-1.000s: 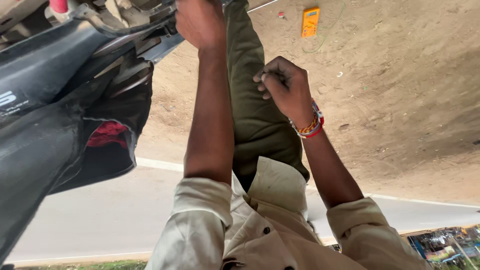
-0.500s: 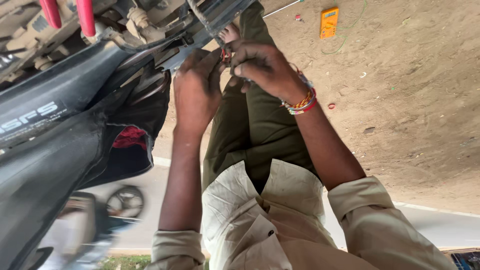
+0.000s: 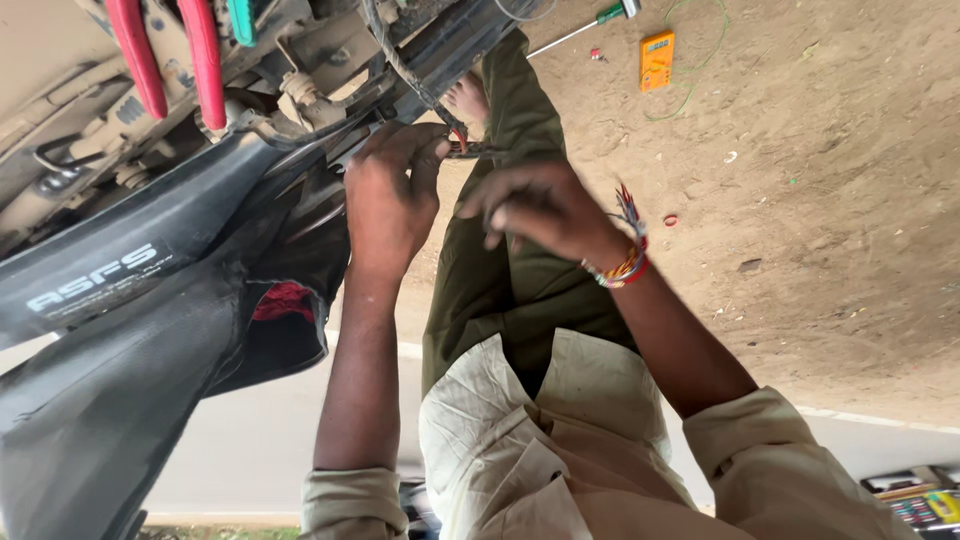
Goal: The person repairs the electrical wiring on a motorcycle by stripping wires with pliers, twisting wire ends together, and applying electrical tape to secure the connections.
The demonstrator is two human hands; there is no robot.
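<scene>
My left hand [image 3: 390, 200] reaches up to the underside of a black motorcycle [image 3: 150, 260] and pinches a bundle of thin wires [image 3: 462, 145] where they leave a black cable. My right hand [image 3: 545, 205], with a beaded bracelet at the wrist, hovers just right of the wires. Its fingers are loosely bent and I see nothing in them. Behind both hands is an olive trouser leg [image 3: 500, 280].
Red shock springs [image 3: 170, 55] and the frame sit at upper left, a red tail lamp [image 3: 283, 300] lower down. On the dirt lie a yellow multimeter [image 3: 657, 60] and a green-handled screwdriver [image 3: 590, 22]. A tool tray [image 3: 915, 495] shows at bottom right, beside a paved road [image 3: 250, 440].
Both hands came together at the wires half a second ago. Since then my right hand has drawn back a little from them, while the left stays on them.
</scene>
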